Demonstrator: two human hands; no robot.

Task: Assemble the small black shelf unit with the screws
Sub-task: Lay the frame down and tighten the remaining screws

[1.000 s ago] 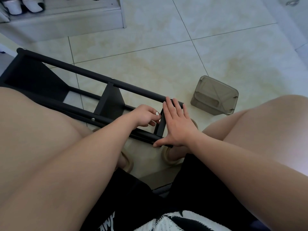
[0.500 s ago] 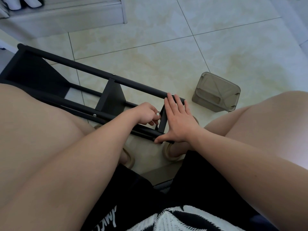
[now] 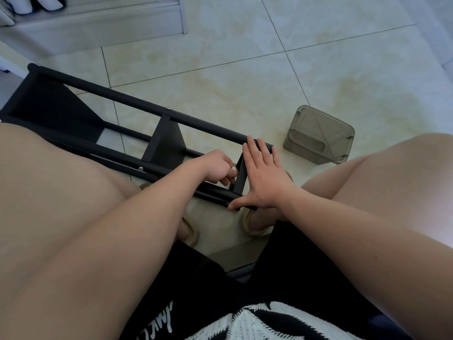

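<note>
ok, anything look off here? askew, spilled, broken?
Only the grey plastic box right of the shelf unit: it seems to lie upside down on the tiles. Nothing spilled round it. The unit lies on its side, as expected mid-assembly; no damage visible.

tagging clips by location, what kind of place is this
Likely a home, perhaps an entryway: glossy floor tiles, a low white shelf holding what look like shoes, and the person's slippers.

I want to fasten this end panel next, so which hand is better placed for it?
Left, probably. The left hand is curled right at the end panel, seemingly pinching a small metal piece. The right hand lies flat across both rails, bracing the shelf.
</note>
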